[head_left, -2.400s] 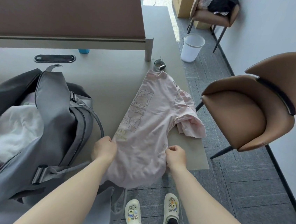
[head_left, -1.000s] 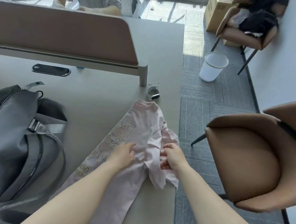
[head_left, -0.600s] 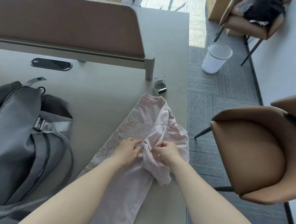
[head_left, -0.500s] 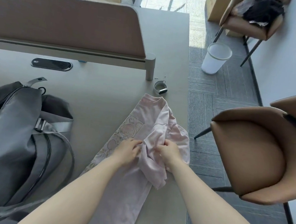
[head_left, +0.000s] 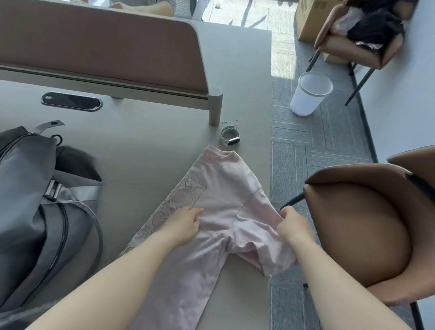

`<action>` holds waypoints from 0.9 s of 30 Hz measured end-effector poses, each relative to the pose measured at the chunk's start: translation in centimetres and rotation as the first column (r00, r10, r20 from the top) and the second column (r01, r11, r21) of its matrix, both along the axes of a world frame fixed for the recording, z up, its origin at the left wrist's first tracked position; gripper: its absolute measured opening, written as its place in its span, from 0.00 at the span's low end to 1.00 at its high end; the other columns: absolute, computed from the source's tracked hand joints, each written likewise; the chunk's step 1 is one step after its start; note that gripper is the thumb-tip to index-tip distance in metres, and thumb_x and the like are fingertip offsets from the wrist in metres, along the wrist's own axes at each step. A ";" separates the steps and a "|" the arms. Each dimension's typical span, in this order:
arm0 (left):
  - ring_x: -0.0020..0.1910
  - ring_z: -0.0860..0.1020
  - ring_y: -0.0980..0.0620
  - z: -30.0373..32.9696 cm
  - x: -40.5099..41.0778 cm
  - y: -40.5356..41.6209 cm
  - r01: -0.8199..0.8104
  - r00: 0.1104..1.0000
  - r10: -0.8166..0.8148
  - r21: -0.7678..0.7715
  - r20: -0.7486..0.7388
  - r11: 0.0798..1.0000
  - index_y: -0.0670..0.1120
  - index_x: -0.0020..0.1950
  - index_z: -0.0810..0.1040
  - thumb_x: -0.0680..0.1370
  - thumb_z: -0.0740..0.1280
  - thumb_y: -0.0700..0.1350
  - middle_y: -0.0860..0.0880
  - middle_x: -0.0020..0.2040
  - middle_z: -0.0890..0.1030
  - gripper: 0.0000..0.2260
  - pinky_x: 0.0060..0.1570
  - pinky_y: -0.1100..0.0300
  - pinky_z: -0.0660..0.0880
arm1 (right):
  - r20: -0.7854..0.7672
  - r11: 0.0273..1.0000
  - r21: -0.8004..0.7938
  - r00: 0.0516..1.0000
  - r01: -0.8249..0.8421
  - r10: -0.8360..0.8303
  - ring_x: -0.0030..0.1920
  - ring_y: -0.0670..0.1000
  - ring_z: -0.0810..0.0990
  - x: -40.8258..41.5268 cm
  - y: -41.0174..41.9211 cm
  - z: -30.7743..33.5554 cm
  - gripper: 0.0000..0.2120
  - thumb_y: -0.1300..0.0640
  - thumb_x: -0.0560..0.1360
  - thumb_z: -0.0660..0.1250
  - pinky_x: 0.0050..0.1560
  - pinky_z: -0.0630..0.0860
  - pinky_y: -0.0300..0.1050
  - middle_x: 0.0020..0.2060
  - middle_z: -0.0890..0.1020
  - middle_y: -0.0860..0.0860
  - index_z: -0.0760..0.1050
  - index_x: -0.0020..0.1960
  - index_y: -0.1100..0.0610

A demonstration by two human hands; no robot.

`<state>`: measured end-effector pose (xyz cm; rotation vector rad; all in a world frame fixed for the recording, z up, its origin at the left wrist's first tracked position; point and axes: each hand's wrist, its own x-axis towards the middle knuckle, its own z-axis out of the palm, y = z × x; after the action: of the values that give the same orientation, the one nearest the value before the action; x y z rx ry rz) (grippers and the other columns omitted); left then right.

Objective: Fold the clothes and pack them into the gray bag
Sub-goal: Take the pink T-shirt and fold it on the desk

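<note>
At frame centre, the pink T-shirt [head_left: 223, 205] is being pinned by the left hand [head_left: 184, 226], fingers curled on cloth. Its sleeve, bunched inward a moment ago, is being pulled rightward, pinched by the right hand [head_left: 295, 227]; sleeve folding is being reset.

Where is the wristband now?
In the head view the wristband lies on the table, right of centre, just beyond the pink shirt's collar and beside the divider's end post.
</note>
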<state>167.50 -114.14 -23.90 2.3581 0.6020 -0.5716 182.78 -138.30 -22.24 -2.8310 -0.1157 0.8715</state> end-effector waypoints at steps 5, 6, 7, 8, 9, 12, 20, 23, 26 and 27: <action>0.67 0.70 0.42 0.7 1.4 -1.4 0.034 0.999 -0.032 0.079 -0.025 0.996 0.51 0.75 0.66 0.80 0.58 0.46 0.43 0.69 0.70 0.22 0.66 0.50 0.69 | -0.103 0.992 0.128 0.995 0.013 0.000 0.51 0.56 0.77 0.0 0.8 -1.4 0.12 0.53 0.72 0.60 0.58 0.73 0.55 0.50 0.79 0.51 0.70 0.55 0.47; 0.66 0.71 0.43 0.8 1.9 -1.9 0.048 0.999 -0.049 0.078 0.009 0.996 0.51 0.74 0.66 0.80 0.60 0.46 0.44 0.69 0.71 0.22 0.65 0.51 0.69 | -0.106 0.984 0.172 0.994 0.046 -0.028 0.52 0.56 0.77 -0.1 1.0 -1.7 0.12 0.51 0.72 0.61 0.59 0.72 0.55 0.51 0.79 0.50 0.70 0.56 0.47; 0.65 0.72 0.44 0.9 2.3 -2.5 0.059 0.997 -0.062 0.061 0.050 0.996 0.51 0.73 0.68 0.79 0.61 0.47 0.45 0.67 0.73 0.21 0.64 0.52 0.70 | -0.093 0.980 0.189 0.995 0.063 -0.046 0.54 0.56 0.76 -0.2 1.2 -1.9 0.15 0.48 0.72 0.62 0.59 0.71 0.55 0.53 0.79 0.50 0.71 0.58 0.48; 0.62 0.74 0.46 1.0 2.7 -3.3 0.069 0.994 -0.071 0.029 0.080 0.997 0.51 0.72 0.69 0.79 0.62 0.47 0.46 0.66 0.74 0.21 0.62 0.53 0.71 | -0.053 0.980 0.187 0.997 0.062 -0.053 0.57 0.57 0.75 -0.3 1.1 -2.3 0.17 0.47 0.73 0.63 0.60 0.70 0.54 0.56 0.77 0.51 0.71 0.61 0.48; 0.59 0.76 0.48 1.0 3.0 -4.0 0.080 0.992 -0.079 -0.006 0.096 0.997 0.52 0.70 0.71 0.78 0.64 0.48 0.47 0.63 0.75 0.20 0.61 0.54 0.72 | -0.008 0.978 0.197 0.998 0.067 -0.067 0.59 0.57 0.75 -0.3 1.0 -2.7 0.19 0.47 0.73 0.63 0.60 0.70 0.54 0.58 0.76 0.52 0.71 0.62 0.48; 0.52 0.77 0.50 0.6 3.6 -6.0 0.115 0.984 -0.107 -0.047 0.140 0.992 0.53 0.64 0.76 0.77 0.66 0.49 0.49 0.57 0.76 0.16 0.56 0.55 0.74 | 0.014 0.942 0.293 0.984 0.166 -0.177 0.58 0.57 0.74 -0.7 -0.3 -3.5 0.19 0.53 0.73 0.63 0.58 0.72 0.53 0.60 0.75 0.55 0.70 0.64 0.51; 0.56 0.73 0.50 -0.3 4.7 -8.5 0.379 0.897 -0.392 0.097 0.204 0.920 0.55 0.53 0.81 0.67 0.71 0.64 0.51 0.54 0.76 0.19 0.57 0.58 0.71 | -0.520 0.668 0.264 0.686 0.696 -0.510 0.47 0.56 0.74 -2.1 -3.1 -5.4 0.25 0.51 0.71 0.67 0.36 0.67 0.44 0.57 0.74 0.58 0.65 0.65 0.58; 0.55 0.72 0.49 -0.9 4.8 -9.0 0.408 0.887 -0.428 0.142 0.172 0.902 0.52 0.45 0.82 0.70 0.70 0.65 0.51 0.52 0.77 0.17 0.56 0.56 0.71 | -0.443 0.583 0.419 0.717 0.696 -0.538 0.46 0.55 0.76 -2.2 -3.4 -5.8 0.18 0.60 0.71 0.67 0.40 0.73 0.47 0.54 0.76 0.54 0.69 0.60 0.54; 0.54 0.73 0.49 -0.7 5.1 -9.1 0.408 0.896 -0.419 0.100 0.150 0.908 0.51 0.45 0.82 0.72 0.70 0.59 0.50 0.51 0.78 0.12 0.55 0.57 0.70 | -0.100 0.672 0.545 0.834 0.502 -0.542 0.54 0.55 0.78 -1.2 -4.1 -4.8 0.16 0.66 0.74 0.61 0.57 0.75 0.53 0.51 0.79 0.51 0.75 0.58 0.52; 0.55 0.74 0.48 -0.4 5.2 -9.1 0.400 0.903 -0.408 0.078 0.137 0.913 0.49 0.47 0.82 0.73 0.70 0.53 0.49 0.51 0.79 0.09 0.55 0.58 0.69 | -0.012 0.716 0.537 0.853 0.446 -0.522 0.53 0.56 0.78 -0.8 -4.3 -4.3 0.16 0.66 0.74 0.60 0.56 0.75 0.52 0.51 0.79 0.51 0.76 0.57 0.51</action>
<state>172.72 -123.21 -24.35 2.5595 0.0507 -0.5527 182.02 -142.60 -26.59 -2.2262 0.3215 0.4273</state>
